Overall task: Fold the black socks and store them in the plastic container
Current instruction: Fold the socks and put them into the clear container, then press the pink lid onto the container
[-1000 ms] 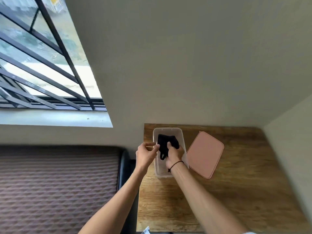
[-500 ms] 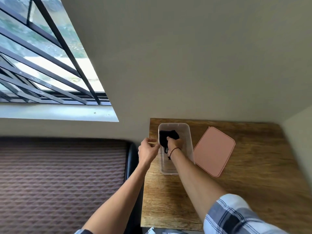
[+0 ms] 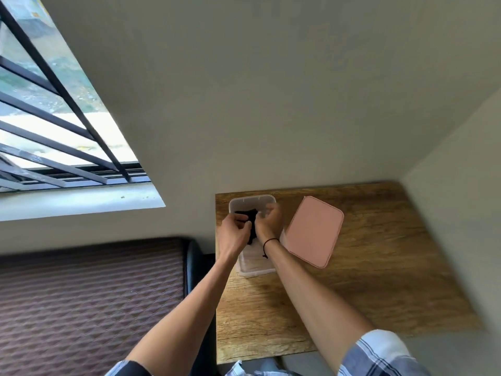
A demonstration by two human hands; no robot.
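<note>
Head view, 1 item in work: black socks (image 3: pixel 252 222), held over the far end of the plastic container (image 3: pixel 256 269) on the wooden table (image 3: pixel 379 267). Left hand (image 3: pixel 233 234), beside the rim 0.5 s ago, is now closed on the fabric; right hand (image 3: pixel 268 222) likewise pinched (blurred). Storing judged nearly done. Pink lid (image 3: pixel 314 230) lies alongside, off.

Daylight enters through a barred window (image 3: pixel 54 109) at far left above a pale sill (image 3: pixel 81 204), beside plain cream walls (image 3: pixel 271 90), a wood-grain surface (image 3: pixel 379 267) at right and a quilted brown mattress (image 3: pixel 81 308) near left.
</note>
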